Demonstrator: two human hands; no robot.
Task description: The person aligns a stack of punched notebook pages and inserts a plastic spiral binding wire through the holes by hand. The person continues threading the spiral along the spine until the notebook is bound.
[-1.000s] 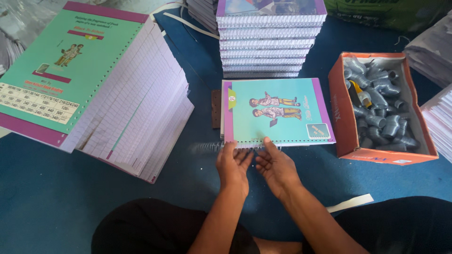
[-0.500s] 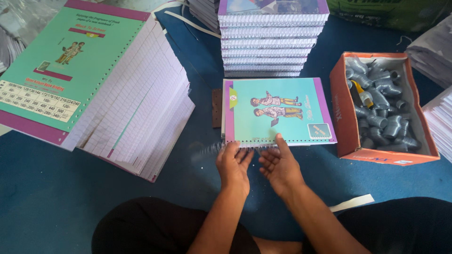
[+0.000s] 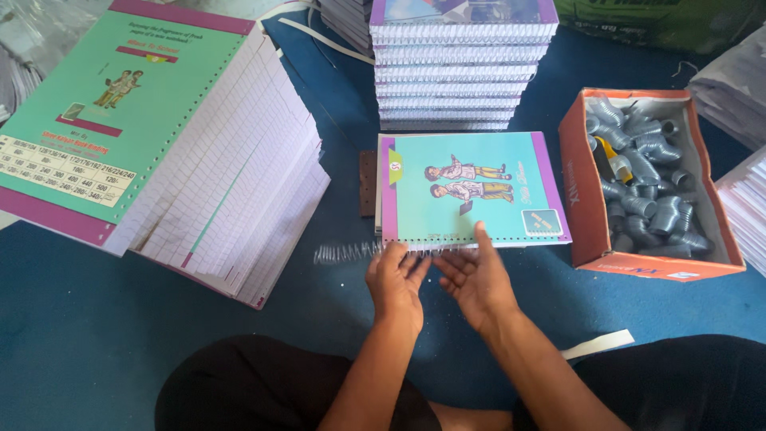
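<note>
Head view: the notebook [image 3: 471, 191] lay flat on the blue cloth [image 3: 96, 335], teal cover with purple edges, punched edge facing the person. The left hand [image 3: 395, 283] pinched the wire spiral [image 3: 347, 253] at that edge, coil poking out leftward. The right hand [image 3: 477, 275] rested open, fingers spread, index tip on the cover. Honestly, the coil could skip holes or snag if the pages shifted, since nothing clamped the stack. An orange box of spare coils [image 3: 648, 187] sat just right.
</note>
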